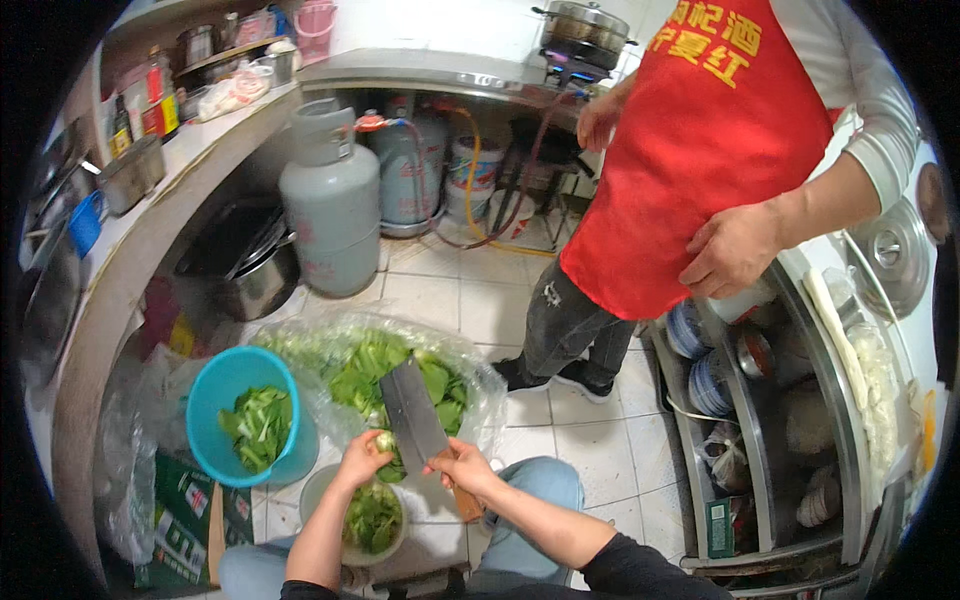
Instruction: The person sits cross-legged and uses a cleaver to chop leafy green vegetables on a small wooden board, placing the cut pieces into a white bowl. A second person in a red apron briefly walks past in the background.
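Observation:
My right hand [466, 471] is closed round the wooden handle of a broad cleaver [414, 405], whose dark blade points up and away from me. In my left hand [365, 456] is a leafy green vegetable [391, 465], its pale root end upward beside the blade's lower part. Below my hands a pale bucket [400, 534] contains green leaves. A turquoise bucket [306, 442] with cut leaves in it stands to the left. Beyond the cleaver, a heap of leafy greens [360, 364] lies on a clear plastic sheet or bag [491, 375] on the floor.
A person in a red apron [697, 165] stands at the right, beside shelves [742, 450] of bowls. Gas cylinders [334, 217] stand under the counter, near a metal pot [262, 289]. A lidded pot [585, 34] sits over a lit burner. A green printed box [180, 517] lies at lower left.

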